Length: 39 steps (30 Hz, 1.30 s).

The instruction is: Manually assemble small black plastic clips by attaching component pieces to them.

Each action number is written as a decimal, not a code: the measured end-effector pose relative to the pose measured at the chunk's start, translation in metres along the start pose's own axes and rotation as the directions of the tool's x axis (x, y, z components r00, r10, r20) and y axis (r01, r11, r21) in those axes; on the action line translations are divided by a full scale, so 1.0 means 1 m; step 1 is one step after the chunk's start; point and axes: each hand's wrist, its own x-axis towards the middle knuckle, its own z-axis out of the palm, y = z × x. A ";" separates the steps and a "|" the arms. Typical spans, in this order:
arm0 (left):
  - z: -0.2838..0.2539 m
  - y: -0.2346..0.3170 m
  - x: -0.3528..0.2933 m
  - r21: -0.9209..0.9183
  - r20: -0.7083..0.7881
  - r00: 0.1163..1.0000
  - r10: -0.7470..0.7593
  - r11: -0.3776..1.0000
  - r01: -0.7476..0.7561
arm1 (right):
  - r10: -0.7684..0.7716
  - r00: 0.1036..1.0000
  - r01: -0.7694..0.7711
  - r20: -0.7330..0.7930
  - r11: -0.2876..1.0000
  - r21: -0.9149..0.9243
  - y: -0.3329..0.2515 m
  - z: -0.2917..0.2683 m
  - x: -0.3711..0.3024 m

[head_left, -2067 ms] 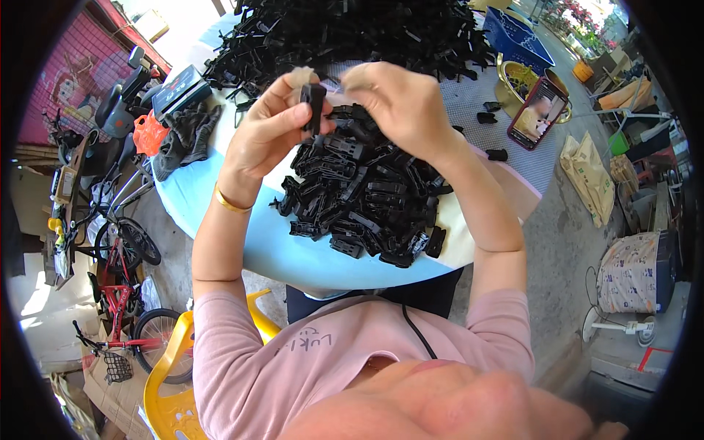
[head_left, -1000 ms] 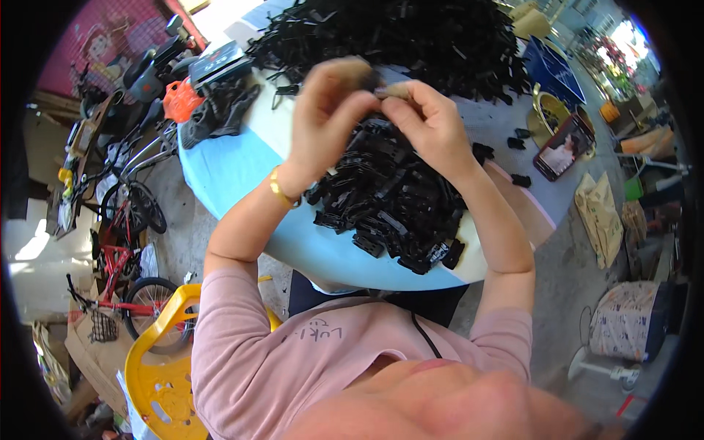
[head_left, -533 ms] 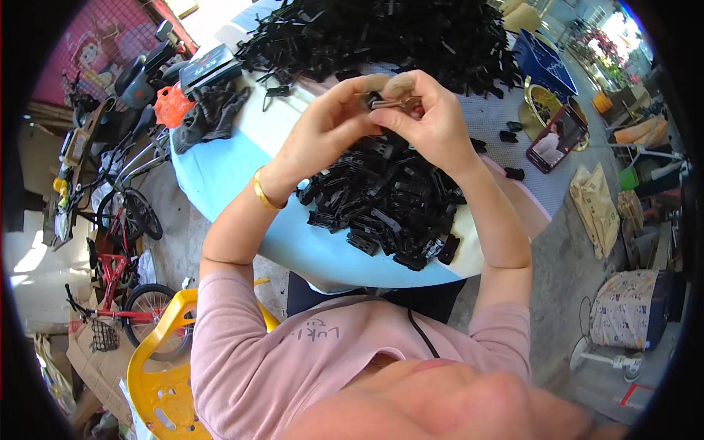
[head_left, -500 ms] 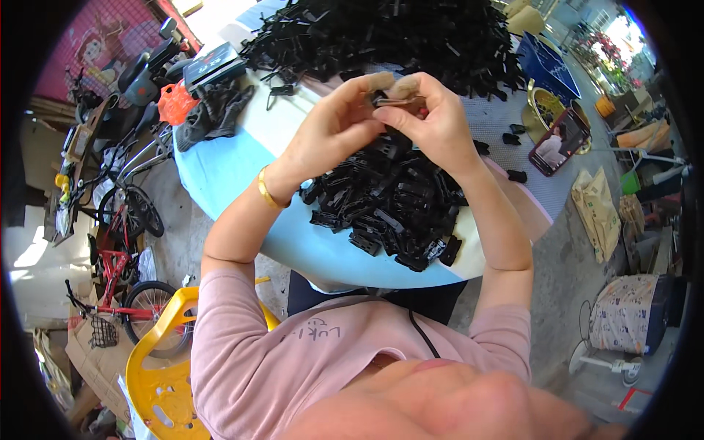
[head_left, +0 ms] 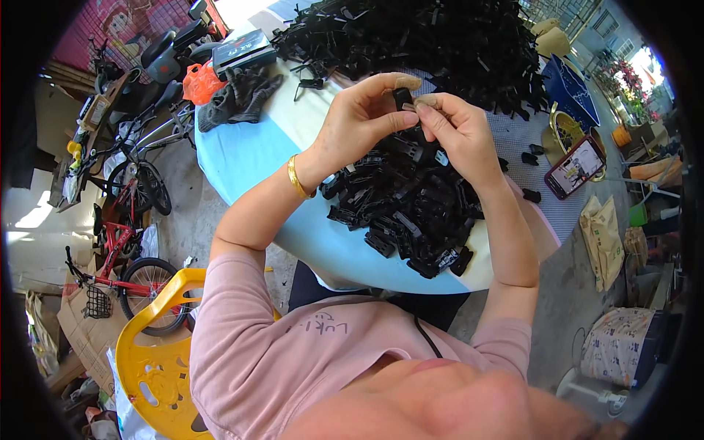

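My left hand [head_left: 359, 114], with a gold bangle on its wrist, pinches a small black plastic piece [head_left: 402, 98] between thumb and index finger. Close against it, my right hand [head_left: 460, 132] has thumb and fingertips pressed together. Whatever lies between those fingertips is too small to make out. Beige coverings show on some of my fingertips. Both hands are raised over a heap of black plastic parts [head_left: 411, 198] on the near side of the round table. A much larger pile of black pieces [head_left: 418, 37] covers the far side.
A phone [head_left: 576, 169] leans by a gold-coloured pot [head_left: 561, 126] at the table's right, near a blue crate [head_left: 568, 92]. Dark gloves [head_left: 238, 95], an orange bag [head_left: 202, 83] and a box [head_left: 243, 53] sit at the left edge. A yellow chair [head_left: 150, 352] stands left of me.
My hands have turned and drawn slightly apart, so the black piece now shows upright in my left fingers. The whole view has shifted a little.
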 end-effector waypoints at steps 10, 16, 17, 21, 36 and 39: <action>-0.001 0.005 0.000 0.078 -0.027 0.999 -0.024 0.997 0.026 | -0.400 0.915 0.348 -0.044 0.842 -0.412 -0.004 0.002 -0.003; 0.000 0.002 -0.001 0.261 -0.072 0.992 0.105 0.962 -0.083 | -0.257 0.963 0.208 -0.076 0.895 -0.395 -0.004 0.006 -0.007; 0.001 0.002 -0.001 0.262 -0.072 0.992 0.107 0.961 -0.084 | -0.259 0.963 0.210 -0.075 0.894 -0.395 -0.004 0.007 -0.007; 0.001 0.002 -0.003 0.232 -0.100 0.988 0.118 0.968 -0.092 | -0.172 0.979 0.133 -0.108 0.945 -0.299 -0.006 0.009 -0.010; 0.005 0.014 -0.003 0.416 0.042 0.985 0.166 0.894 -0.168 | 0.039 0.993 -0.052 -0.107 0.991 -0.121 0.032 -0.061 0.024; 0.013 0.022 0.001 0.524 0.170 0.976 0.138 0.826 -0.208 | -0.065 0.942 -0.053 -0.330 0.940 -0.337 0.105 -0.104 0.030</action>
